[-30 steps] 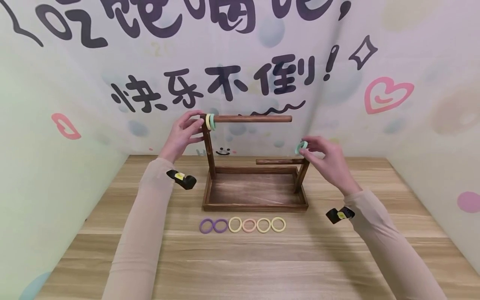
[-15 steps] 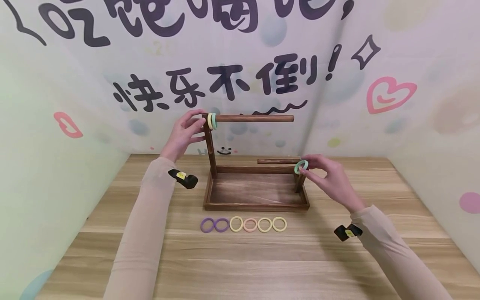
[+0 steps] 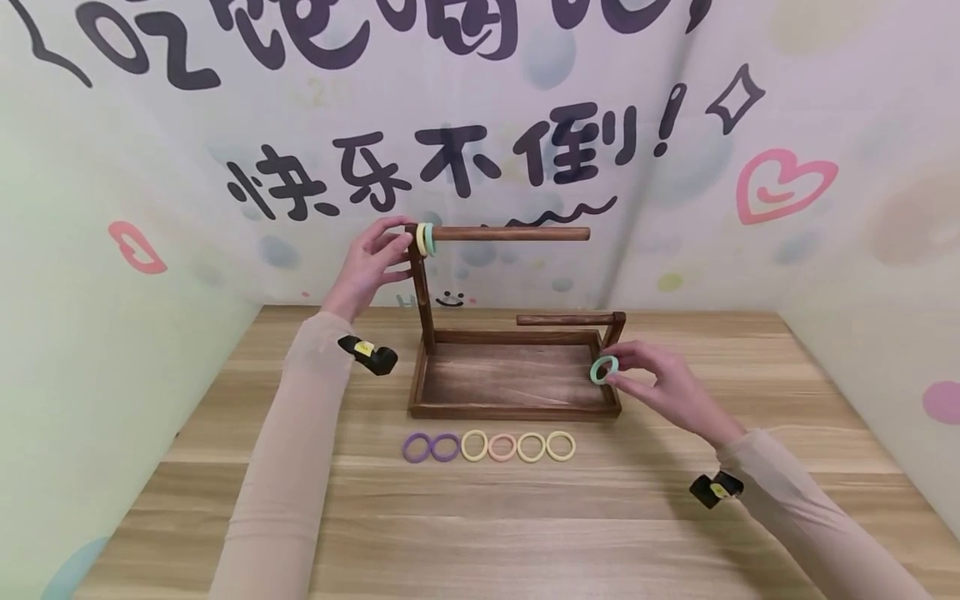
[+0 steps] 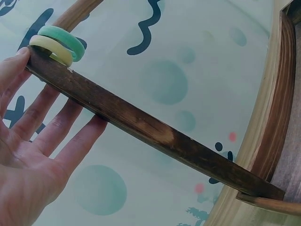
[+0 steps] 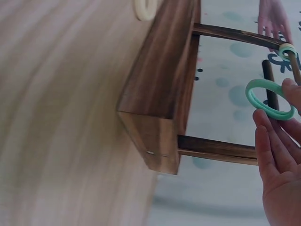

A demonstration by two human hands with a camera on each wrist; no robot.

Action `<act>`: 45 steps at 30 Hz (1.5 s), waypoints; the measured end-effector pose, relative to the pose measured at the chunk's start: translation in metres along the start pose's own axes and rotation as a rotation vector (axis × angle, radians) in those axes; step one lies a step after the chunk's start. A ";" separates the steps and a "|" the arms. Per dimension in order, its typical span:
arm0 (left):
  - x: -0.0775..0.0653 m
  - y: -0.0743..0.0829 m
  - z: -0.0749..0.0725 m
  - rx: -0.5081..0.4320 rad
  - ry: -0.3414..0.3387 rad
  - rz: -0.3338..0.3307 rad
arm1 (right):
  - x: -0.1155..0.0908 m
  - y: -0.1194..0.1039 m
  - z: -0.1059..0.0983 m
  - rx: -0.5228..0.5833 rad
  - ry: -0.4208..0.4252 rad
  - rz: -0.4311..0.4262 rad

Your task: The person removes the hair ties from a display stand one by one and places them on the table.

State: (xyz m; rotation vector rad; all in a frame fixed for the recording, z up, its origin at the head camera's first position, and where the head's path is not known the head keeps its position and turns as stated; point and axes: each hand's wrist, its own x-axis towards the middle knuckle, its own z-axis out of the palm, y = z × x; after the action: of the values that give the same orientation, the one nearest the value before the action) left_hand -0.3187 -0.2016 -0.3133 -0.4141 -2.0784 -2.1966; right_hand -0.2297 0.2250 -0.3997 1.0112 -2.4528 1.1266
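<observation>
My left hand (image 3: pixel 369 262) grips the upper end of the tall post (image 4: pixel 131 120) of a dark wooden stand (image 3: pixel 517 411), its thumb and fingers touching the wood. On the upper rod (image 3: pixel 517 234), beside that post, hang a yellow hair tie (image 4: pixel 49 48) and a mint green hair tie (image 4: pixel 61 37). My right hand (image 3: pixel 667 387) pinches another mint green hair tie (image 5: pixel 254 99) between thumb and fingertips. In the head view this ring is in front of the short post, below the lower rod (image 3: pixel 566 320). Nothing hangs on the lower rod.
In front of the stand, a row of hair ties lies on the wooden table (image 3: pixel 480 533): two purple (image 3: pixel 417 447), a pink one (image 3: pixel 502 447) and several yellow (image 3: pixel 561 446). A printed cloth (image 3: pixel 480 183) hangs behind the stand.
My right hand has come down with the mint green hair tie, from above the short post to beside its lower part. My left hand stays at the tall post.
</observation>
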 end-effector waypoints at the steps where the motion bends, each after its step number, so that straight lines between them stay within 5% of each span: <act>1: 0.000 0.000 0.000 0.002 0.000 0.000 | -0.003 0.001 0.001 0.005 -0.014 0.003; 22: 0.001 0.001 0.001 0.020 0.000 -0.004 | -0.043 0.013 0.037 0.126 -0.163 -0.081; 28: 0.001 0.002 0.001 0.027 0.003 -0.004 | -0.047 0.013 0.040 0.200 -0.244 -0.019; 45: -0.003 0.004 -0.003 0.062 -0.028 -0.001 | -0.054 0.013 0.030 0.069 -0.309 0.006</act>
State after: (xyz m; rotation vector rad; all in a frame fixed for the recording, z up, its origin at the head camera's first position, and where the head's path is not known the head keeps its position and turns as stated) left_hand -0.3152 -0.2057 -0.3102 -0.4407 -2.1553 -2.1328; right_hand -0.1978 0.2351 -0.4532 1.2856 -2.6674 1.1375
